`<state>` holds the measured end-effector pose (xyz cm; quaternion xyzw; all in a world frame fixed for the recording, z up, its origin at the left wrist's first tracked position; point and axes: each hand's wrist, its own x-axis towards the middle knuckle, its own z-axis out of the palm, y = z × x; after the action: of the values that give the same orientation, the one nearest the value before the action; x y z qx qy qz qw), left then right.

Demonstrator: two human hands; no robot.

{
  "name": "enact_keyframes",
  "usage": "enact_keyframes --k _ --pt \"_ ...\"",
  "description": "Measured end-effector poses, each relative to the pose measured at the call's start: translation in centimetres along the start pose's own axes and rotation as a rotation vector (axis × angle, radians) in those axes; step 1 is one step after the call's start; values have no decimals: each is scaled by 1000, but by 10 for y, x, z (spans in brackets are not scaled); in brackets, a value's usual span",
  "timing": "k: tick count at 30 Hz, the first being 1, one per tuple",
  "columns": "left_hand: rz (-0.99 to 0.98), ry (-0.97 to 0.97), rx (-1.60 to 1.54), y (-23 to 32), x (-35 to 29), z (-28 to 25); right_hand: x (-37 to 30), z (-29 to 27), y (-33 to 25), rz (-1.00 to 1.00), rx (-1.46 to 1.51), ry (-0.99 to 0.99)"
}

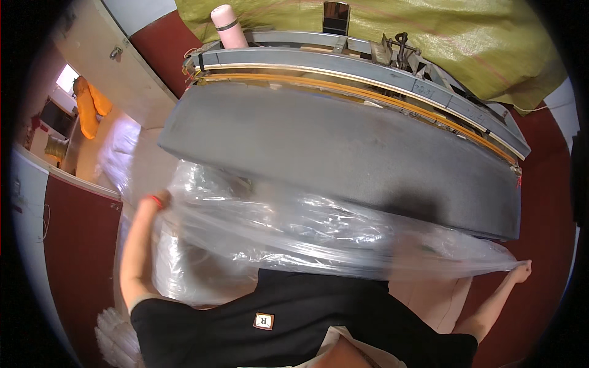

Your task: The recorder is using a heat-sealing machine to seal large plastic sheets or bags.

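Note:
A wide piece of clear plastic film (331,230) stretches between my two hands, creased and shiny, along the near edge of a long grey-topped machine bed (294,135). At the left, my left hand (161,199), a red band at its wrist, is closed on the film's left end; its fingers are slightly blurred. Far out to the right, my right hand (523,271) pinches the film's right corner, which is drawn to a point there. More bunched clear plastic (172,267) hangs below my left hand, in front of my body.
Behind the bed runs a grey metal frame (294,59) with orange strips. A pink bottle (228,27) and a dark metal clamp (402,52) stand by it. Yellow-green woven sheeting (466,43) covers the back. An open door (113,58) is at the left; bundled plastic (116,337) lies lower left.

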<state>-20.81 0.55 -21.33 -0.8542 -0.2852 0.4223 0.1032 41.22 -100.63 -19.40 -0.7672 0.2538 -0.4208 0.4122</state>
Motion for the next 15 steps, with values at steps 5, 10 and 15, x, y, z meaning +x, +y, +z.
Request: enact_keyframes --k 5,10,15 --pt "-563 1535 -283 -120 -63 -189 -5 50 1 -175 -213 -246" --pt "-306 1864 -602 -18 -10 -264 -31 105 -48 -299 -469 -294" --pt "-275 885 -788 -6 143 -166 -62 156 -73 -553 -371 -485"
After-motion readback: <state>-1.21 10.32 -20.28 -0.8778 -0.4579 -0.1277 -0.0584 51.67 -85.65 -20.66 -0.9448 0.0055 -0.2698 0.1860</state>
